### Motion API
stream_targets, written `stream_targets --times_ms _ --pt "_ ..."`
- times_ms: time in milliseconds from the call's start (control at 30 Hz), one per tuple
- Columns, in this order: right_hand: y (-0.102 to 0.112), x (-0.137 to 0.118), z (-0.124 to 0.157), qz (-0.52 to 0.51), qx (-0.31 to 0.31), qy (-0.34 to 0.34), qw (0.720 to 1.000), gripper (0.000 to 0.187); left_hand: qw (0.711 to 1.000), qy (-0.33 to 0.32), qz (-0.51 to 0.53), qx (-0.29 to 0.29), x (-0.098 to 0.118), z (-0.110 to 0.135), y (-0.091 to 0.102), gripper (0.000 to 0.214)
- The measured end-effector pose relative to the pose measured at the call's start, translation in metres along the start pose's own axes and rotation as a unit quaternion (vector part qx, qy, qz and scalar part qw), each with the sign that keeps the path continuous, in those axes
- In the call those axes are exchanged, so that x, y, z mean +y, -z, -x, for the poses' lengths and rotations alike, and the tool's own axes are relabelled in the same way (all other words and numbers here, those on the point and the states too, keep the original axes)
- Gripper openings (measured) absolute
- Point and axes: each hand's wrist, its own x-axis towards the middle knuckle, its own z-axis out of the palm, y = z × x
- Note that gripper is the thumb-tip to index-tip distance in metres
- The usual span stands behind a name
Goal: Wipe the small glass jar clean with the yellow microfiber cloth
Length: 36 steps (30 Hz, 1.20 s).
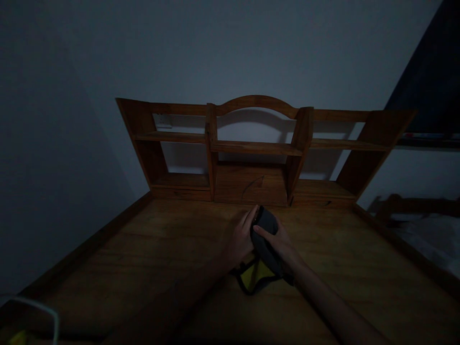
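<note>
A dark grey fabric pouch [268,223] with black edging and a yellow lining is held just above the middle of the desk. Its lower part hangs open in a flap that shows the yellow lining [257,275]. My right hand [282,243] grips the pouch from the right, thumb laid across its grey face. On the other side, the closed fingers of my left hand [244,237] press at the pouch's black edge. Dim light hides the left fingertips, so whether they hold anything small besides that edge is unclear.
The wooden desk [143,268] has a wooden shelf unit [257,148] along its back, against the wall. A pale cable or tube [46,309] curves at the lower left, near a yellow item [18,338]. Pale bedding [431,239] lies beyond the right edge.
</note>
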Motion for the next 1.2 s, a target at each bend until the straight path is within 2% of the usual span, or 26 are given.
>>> stream_targets --times_ms 167,267,367,533,667,767,900,1200 --pt "0.0 0.005 -0.001 0.017 -0.007 0.021 1.0 0.068 0.998 0.041 0.02 0.039 -0.012 -0.001 -0.005 0.073" --pt "0.002 0.008 -0.002 0.022 -0.003 0.033 0.999 0.064 0.993 0.089 0.055 0.062 -0.019 -0.003 -0.008 0.071" --pt "0.004 0.009 -0.003 0.017 0.004 0.012 1.0 0.057 0.986 0.121 0.095 0.067 -0.022 -0.006 -0.01 0.07" --pt "0.006 0.01 -0.004 -0.022 0.016 -0.024 0.999 0.051 0.978 0.126 0.148 0.073 -0.025 -0.008 -0.011 0.079" --pt "0.007 0.011 -0.004 -0.044 0.027 -0.049 0.997 0.05 0.98 0.135 0.131 0.07 -0.026 -0.007 -0.008 0.082" --pt "0.009 0.012 -0.006 -0.059 0.037 -0.063 0.996 0.053 0.986 0.119 0.097 0.071 -0.023 -0.007 -0.005 0.085" --pt "0.014 0.017 -0.011 -0.087 0.055 -0.065 0.993 0.055 0.995 0.077 0.05 0.038 -0.015 -0.006 0.001 0.084" --pt "0.014 0.02 -0.013 -0.117 0.026 -0.111 0.987 0.06 0.999 -0.006 0.009 -0.051 -0.007 -0.003 0.006 0.086"
